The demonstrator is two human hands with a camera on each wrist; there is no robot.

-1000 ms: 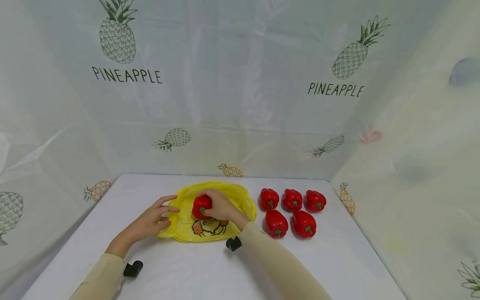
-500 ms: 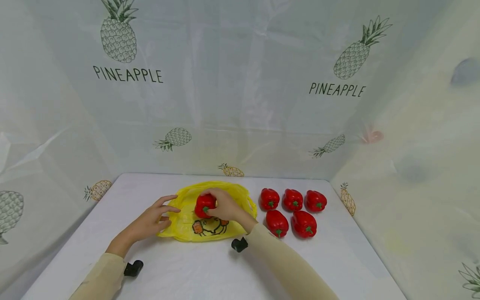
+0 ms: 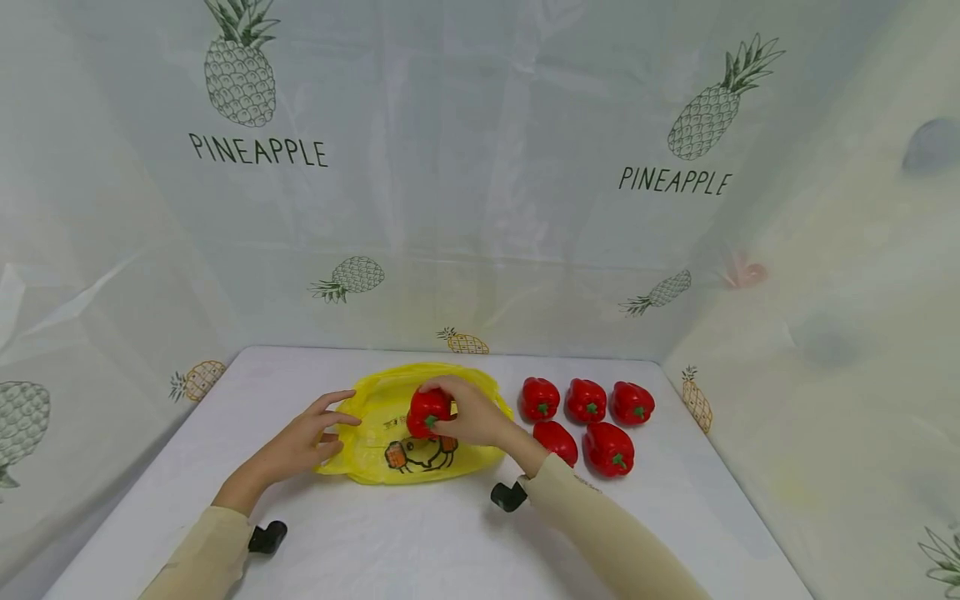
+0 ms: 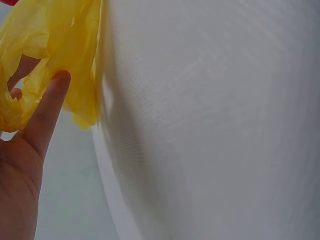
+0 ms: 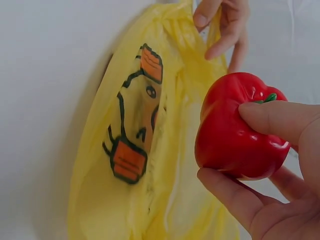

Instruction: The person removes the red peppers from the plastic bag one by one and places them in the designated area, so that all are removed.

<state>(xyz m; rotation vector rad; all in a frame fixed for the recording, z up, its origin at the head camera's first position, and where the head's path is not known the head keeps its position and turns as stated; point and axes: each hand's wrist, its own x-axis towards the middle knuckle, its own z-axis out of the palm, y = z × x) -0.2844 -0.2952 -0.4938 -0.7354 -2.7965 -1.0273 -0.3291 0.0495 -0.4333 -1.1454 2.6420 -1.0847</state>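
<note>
A red bell pepper with a green stem is in my right hand, which grips it between thumb and fingers above the yellow plastic bag. The right wrist view shows the pepper close up, the thumb beside its stem and fingers beneath. The bag lies spread on the table, a black and orange cartoon face printed on its near side. My left hand is at the bag's left end, fingers spread and touching the plastic. In the left wrist view a straight finger lies against the bag.
Several red bell peppers stand in two rows right of the bag, among them a front one and a back one. My right forearm partly covers another front pepper. A pineapple-print curtain surrounds the white table.
My right hand has moved right across the bag, carrying the bell pepper with it. The left hand stays where it was at the bag's left end.
</note>
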